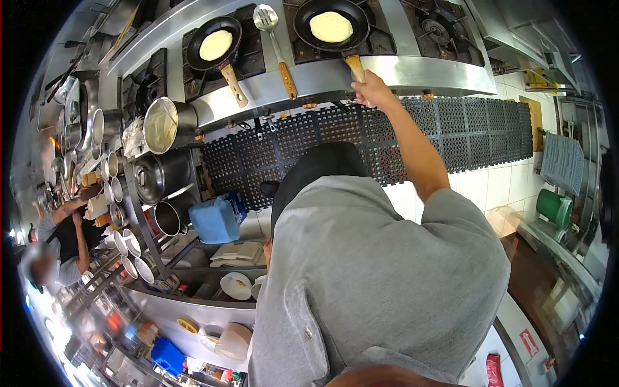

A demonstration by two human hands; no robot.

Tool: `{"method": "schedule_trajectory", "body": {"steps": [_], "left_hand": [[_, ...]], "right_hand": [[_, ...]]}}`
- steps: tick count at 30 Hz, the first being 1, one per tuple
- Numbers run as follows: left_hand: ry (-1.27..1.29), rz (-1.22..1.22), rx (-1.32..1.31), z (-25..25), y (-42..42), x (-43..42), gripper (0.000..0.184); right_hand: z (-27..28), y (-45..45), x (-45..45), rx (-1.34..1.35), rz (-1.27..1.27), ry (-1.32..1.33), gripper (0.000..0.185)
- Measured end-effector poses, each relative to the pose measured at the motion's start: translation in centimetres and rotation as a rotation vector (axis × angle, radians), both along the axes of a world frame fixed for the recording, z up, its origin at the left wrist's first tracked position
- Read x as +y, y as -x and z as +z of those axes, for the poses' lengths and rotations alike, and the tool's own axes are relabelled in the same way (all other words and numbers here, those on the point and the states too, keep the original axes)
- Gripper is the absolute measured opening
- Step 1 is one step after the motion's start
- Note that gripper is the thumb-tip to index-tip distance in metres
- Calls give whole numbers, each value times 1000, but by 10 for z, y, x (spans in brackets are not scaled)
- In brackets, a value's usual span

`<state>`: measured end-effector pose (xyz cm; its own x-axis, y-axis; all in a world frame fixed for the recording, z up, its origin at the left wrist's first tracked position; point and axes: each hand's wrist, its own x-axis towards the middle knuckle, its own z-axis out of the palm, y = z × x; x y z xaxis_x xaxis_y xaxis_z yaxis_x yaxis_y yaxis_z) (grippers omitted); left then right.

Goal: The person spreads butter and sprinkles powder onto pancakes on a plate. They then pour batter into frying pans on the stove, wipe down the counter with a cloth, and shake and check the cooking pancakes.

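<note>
To the right of the slotted spoon [275,45], your right hand [369,90] grips the wooden handle [354,64] of a frying pan [362,27], whose pale pancake [331,27] could slide or fold if tilted sharply; your left hand [268,251], mostly hidden, has a grip that cannot be told.

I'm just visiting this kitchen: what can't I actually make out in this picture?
Left hand, head view: mostly hidden by the grey shirt; whether it holds anything cannot be told.
Underside of the right pancake, head view: hidden, as it lies flat in the right pan.
Any flame beneath that pan, head view: hidden by the pan.
Wording on the red packet, head view: too small to read.
</note>
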<state>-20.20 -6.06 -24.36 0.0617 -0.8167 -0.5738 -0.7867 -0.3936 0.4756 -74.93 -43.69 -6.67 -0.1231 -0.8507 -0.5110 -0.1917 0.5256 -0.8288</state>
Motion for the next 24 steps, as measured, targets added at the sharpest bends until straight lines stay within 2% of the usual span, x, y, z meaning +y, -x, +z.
{"method": "schedule_trajectory", "body": {"steps": [2, 3, 4, 6, 13, 24], "left_hand": [[-2, 6, 2, 1, 0, 2, 31], [-1, 14, 5, 2, 0, 4, 31], [0, 19, 7, 2, 1, 4, 31], [2, 32, 14, 1, 3, 5, 31], [7, 80, 25, 2, 4, 10, 31], [24, 205, 75, -12, 17, 22, 30]], "right_hand": [[-8, 1, 2, -89, 209, 28, 19], [-7, 18, -7, -153, 220, -62, 19], [-15, 28, -11, -4, 15, -15, 18], [6, 17, -3, -140, 51, -86, 17], [-3, 15, -13, -84, -32, -34, 19], [-14, 10, -23, -189, -135, -33, 22]]}}
